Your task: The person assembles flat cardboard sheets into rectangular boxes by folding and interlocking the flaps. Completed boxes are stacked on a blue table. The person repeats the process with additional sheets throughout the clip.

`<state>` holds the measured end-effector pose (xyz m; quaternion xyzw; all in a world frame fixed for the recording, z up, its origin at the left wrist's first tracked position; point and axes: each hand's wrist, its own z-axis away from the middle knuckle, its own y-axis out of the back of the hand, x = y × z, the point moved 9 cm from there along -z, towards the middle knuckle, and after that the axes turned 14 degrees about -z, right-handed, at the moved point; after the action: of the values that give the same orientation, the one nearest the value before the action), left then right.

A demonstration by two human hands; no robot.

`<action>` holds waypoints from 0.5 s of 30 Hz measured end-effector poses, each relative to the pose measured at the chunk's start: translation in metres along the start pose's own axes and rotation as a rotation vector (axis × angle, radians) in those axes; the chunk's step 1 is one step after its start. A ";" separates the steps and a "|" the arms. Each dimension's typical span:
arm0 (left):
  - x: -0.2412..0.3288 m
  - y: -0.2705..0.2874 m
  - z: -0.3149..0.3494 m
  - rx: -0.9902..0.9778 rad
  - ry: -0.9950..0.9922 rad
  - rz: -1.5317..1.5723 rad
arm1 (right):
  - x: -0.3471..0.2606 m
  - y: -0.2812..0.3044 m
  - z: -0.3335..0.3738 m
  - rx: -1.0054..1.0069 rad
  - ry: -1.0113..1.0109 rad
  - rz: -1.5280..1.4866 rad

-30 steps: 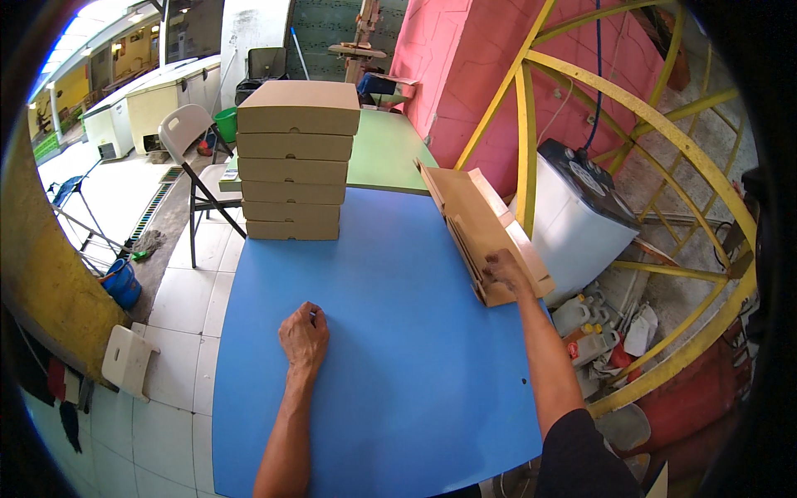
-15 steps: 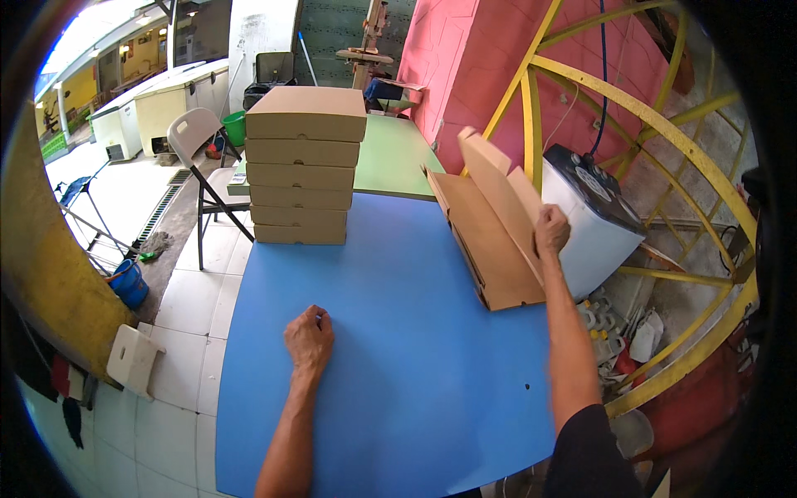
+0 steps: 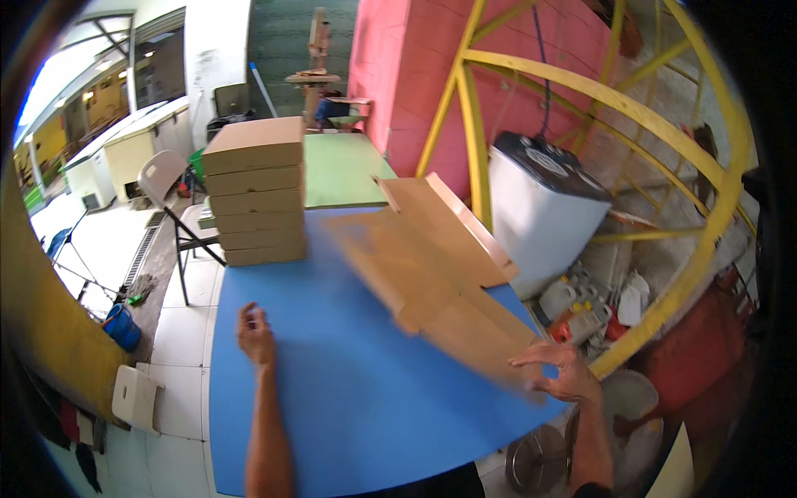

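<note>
The right grip point(image 3: 571, 373), part-open with thumb and fingers apart, is at the near end of a blurred cardboard sheet point(image 3: 415, 286); a firm pinch cannot be told. Half a second ago the sheet stood raised; now it spreads ahead-left of that grip, over the table point(image 3: 357, 398). The left grip point(image 3: 256, 334) is loosely curled, empty; beyond it the box stack point(image 3: 257, 199) remains.

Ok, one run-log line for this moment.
right hand: at near end of unfolded cardboard box blank, grip unclear | left hand: loosely curled, nothing visibly held | stacked closed cardboard boxes: far left of blue tabletop
</note>
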<state>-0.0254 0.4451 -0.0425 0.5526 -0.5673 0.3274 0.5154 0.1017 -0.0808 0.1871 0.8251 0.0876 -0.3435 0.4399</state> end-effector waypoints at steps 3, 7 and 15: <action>-0.017 0.039 -0.025 0.085 0.080 0.144 | 0.054 0.023 0.095 0.209 -0.404 -0.131; -0.009 0.089 -0.036 0.151 0.066 0.139 | 0.133 0.025 0.209 0.446 -0.775 0.323; 0.069 0.091 0.040 -0.131 -0.111 0.038 | 0.185 -0.004 0.240 0.503 -0.912 -0.214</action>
<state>-0.1118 0.4037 0.0306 0.5240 -0.6255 0.2684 0.5119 0.1210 -0.2956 -0.0253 0.6583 -0.1141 -0.7209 0.1845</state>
